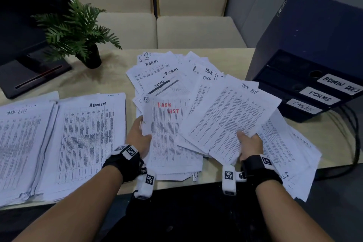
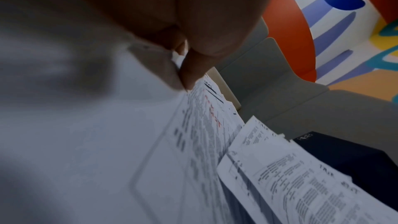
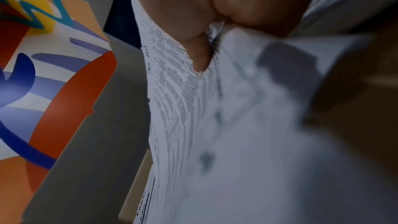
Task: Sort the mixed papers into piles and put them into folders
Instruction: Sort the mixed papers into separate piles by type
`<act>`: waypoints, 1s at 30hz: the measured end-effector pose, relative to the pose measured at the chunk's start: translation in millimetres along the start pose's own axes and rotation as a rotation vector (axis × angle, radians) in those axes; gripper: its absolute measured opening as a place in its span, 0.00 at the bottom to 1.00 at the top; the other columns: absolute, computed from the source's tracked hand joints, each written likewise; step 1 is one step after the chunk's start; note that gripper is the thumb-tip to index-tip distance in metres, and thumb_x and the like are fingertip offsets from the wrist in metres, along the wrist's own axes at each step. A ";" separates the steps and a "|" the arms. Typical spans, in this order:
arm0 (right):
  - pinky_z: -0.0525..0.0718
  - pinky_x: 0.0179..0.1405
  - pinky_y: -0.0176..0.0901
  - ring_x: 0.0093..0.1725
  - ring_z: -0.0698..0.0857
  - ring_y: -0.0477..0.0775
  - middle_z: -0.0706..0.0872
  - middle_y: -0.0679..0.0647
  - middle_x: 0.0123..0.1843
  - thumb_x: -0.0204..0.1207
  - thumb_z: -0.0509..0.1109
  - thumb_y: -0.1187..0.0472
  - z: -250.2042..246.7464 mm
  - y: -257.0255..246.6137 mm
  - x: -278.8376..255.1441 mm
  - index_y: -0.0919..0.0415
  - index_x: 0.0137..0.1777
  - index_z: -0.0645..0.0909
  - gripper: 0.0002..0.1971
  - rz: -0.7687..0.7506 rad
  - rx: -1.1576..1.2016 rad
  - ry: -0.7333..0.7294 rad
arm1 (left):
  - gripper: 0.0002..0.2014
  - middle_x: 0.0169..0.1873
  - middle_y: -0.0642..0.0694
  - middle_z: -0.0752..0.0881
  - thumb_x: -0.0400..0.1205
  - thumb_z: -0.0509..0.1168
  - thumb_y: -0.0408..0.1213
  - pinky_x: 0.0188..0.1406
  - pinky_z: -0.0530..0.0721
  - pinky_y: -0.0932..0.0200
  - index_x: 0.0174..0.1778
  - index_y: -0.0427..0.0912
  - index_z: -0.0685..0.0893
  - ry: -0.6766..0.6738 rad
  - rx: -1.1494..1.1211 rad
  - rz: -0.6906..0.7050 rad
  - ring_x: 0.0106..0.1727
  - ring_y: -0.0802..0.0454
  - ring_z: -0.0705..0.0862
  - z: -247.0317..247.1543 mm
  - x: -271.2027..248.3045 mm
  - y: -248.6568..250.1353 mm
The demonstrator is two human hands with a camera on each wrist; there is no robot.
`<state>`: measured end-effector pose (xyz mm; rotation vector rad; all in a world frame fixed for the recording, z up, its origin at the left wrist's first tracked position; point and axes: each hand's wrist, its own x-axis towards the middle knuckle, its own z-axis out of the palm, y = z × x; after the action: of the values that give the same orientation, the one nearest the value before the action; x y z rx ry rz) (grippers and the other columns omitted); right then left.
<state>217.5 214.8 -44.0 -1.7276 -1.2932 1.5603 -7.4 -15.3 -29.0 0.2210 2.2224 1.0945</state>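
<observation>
the desk (image 1: 110,84) is carrying everything. at its right end three dark folders (image 1: 306,94) are lying stacked, spines labelled admin, forms and tasks. at the left end two sorted stacks are sitting side by side, the task list pile (image 1: 21,143) outermost and the admin pile (image 1: 86,139) just inside it. between them and the folders the mixed heap (image 1: 157,76) is sprawling, with forms and task lists overlapping.

the right hand (image 1: 250,144) is pinching the near edge of a sheaf (image 1: 231,116) headed task list, its long axis running away from the grip and tilting toward the folders. the left hand (image 1: 138,135) is gripping the left edge of a red-lettered sheet (image 1: 169,133), also a task list, lying on the heap.

both papers probably belong on the task list pile, which is lying well to the left, past the admin pile. the left hand is nearer, so the sheaf is likely facing a cross-body carry or a hand-over.

the head view is giving the headings and layout. the left wrist view is showing the thumb (image 2: 191,74) pressing on the sheet's edge, and the right wrist view is showing that hand's thumb (image 3: 200,54) clamping on top of the sheaf. the fingers underneath are hidden in every view.
</observation>
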 end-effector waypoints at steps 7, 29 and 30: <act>0.86 0.54 0.53 0.49 0.89 0.56 0.90 0.54 0.50 0.81 0.69 0.66 19.0 3.3 -12.3 0.57 0.55 0.85 0.07 0.013 0.033 -0.172 | 0.18 0.69 0.44 0.80 0.82 0.61 0.32 0.57 0.84 0.46 0.63 0.56 0.82 -0.008 0.056 0.025 0.51 0.44 0.86 0.4 1.7 -0.1; 0.86 0.57 0.58 0.51 0.89 0.62 0.91 0.56 0.48 0.81 0.68 0.61 44.0 2.9 -30.9 0.51 0.44 0.86 0.07 -0.095 -0.298 -0.343 | 0.18 0.29 0.43 0.75 0.80 0.69 0.49 0.34 0.73 0.60 0.33 0.42 0.71 -0.073 -0.051 -0.022 0.35 0.46 0.81 -4.4 -6.1 4.5; 0.86 0.58 0.59 0.51 0.89 0.60 0.91 0.54 0.48 0.80 0.69 0.60 49.2 4.0 -35.0 0.51 0.45 0.86 0.06 -0.111 -0.359 -0.386 | 0.20 0.30 0.39 0.77 0.77 0.71 0.50 0.39 0.76 0.59 0.36 0.38 0.73 -0.085 -0.055 -0.022 0.40 0.47 0.85 -4.5 -6.8 4.7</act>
<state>175.7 171.0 -41.9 -1.5617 -1.9252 1.7343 -5.5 -18.0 -20.1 0.2149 2.1122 1.1127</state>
